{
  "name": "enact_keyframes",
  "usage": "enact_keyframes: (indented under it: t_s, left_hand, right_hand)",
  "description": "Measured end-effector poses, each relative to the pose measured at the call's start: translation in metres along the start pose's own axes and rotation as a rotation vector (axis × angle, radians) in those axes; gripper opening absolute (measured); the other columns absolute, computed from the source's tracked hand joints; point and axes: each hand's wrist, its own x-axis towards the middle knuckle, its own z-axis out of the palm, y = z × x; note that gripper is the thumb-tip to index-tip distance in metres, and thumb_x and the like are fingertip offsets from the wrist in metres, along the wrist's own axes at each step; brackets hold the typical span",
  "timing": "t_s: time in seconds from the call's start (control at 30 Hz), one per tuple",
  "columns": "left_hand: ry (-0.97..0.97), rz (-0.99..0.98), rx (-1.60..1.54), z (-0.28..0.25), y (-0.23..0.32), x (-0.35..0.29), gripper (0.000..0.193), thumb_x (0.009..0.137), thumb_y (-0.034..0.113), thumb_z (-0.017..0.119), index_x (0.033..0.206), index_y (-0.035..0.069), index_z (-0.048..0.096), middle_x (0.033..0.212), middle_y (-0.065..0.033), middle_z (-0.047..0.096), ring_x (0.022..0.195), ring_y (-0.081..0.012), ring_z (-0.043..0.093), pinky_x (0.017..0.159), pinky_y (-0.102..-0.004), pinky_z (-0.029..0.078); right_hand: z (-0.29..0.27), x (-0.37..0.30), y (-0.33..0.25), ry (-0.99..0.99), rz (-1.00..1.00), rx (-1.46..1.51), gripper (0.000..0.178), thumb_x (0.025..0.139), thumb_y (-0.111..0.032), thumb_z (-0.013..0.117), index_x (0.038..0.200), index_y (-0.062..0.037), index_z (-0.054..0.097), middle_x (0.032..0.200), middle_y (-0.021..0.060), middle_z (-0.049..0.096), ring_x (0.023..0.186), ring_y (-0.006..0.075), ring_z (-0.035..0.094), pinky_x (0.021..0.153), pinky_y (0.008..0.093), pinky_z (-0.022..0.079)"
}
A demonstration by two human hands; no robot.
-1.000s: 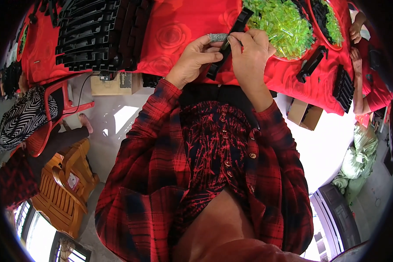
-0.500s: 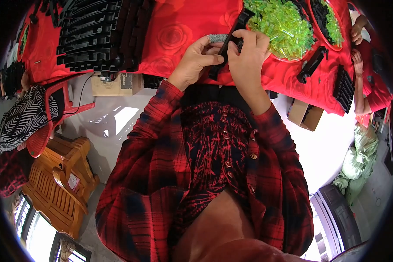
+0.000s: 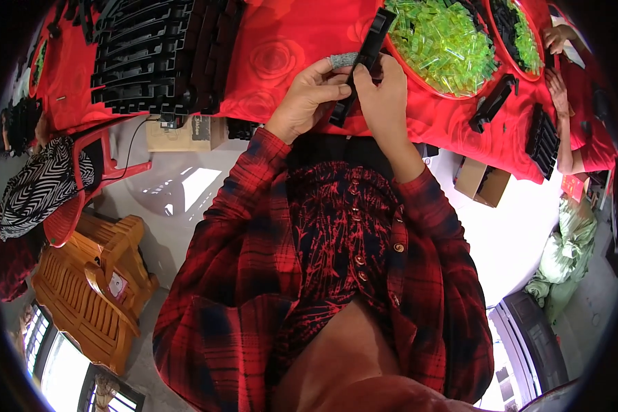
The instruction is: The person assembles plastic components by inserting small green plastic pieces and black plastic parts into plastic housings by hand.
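Above the table's near edge, a long narrow black plastic part (image 3: 374, 42) is tilted between my hands, its upper end leaning right. My left hand (image 3: 314, 96) pinches its lower half from the left; one finger wears a grey wrap. My right hand (image 3: 383, 93) grips it from the right, thumb laid along its face. Whether a smaller piece sits in my fingers is hidden. Just beyond my right hand stands a red-rimmed tray (image 3: 419, 84) heaped with small translucent yellow-green pieces (image 3: 446, 48).
Stacked black plastic parts (image 3: 144, 58) fill the table's left side. A single black part (image 3: 494, 103) and a black stack (image 3: 542, 141) lie to the right. A second tray (image 3: 518, 41) holds green and black pieces. Another person's hands (image 3: 558, 89) are at the far right.
My right hand has shifted lower along the black part, with its fingers drawn in. The part has turned slightly, baring more of its upper length.
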Motion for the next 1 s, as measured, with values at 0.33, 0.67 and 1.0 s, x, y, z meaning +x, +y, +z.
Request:
enact_keyframes:
  t_s: [0.33,0.67,1.0]
  left_hand:
    - [0.039,-0.103,0.019,-0.001,0.006,-0.002,0.049,0.092,0.001,0.069,0.138,0.005,0.056,0.112,-0.0009,0.067,0.091,-0.0041,0.061,0.074,-0.0185,0.05]
    - [0.063,-0.124,0.047,-0.004,0.001,0.001,0.044,0.092,-0.001,0.069,0.134,0.002,0.057,0.114,-0.0018,0.062,0.098,-0.0078,0.064,0.083,-0.0207,0.056]
    - [0.032,-0.126,0.01,-0.002,0.005,0.0,0.049,0.09,0.0,0.071,0.136,0.004,0.055,0.115,0.0009,0.06,0.098,-0.0075,0.062,0.085,-0.021,0.055]
  right_hand:
    - [-0.007,0.011,-0.012,-0.119,0.25,0.332,0.023,0.085,-0.015,0.067,0.096,0.0048,0.061,0.087,0.0153,0.067,0.077,0.0251,0.066,0.07,0.0366,0.052]
    - [-0.004,0.01,-0.012,-0.04,0.173,0.032,0.022,0.078,-0.015,0.068,0.086,0.0038,0.057,0.087,0.0251,0.065,0.085,0.0433,0.064,0.075,0.0496,0.05]
    - [-0.003,0.01,-0.016,-0.032,0.099,0.002,0.024,0.082,-0.018,0.065,0.095,0.0018,0.063,0.09,0.0221,0.067,0.086,0.0414,0.065,0.076,0.0498,0.051]
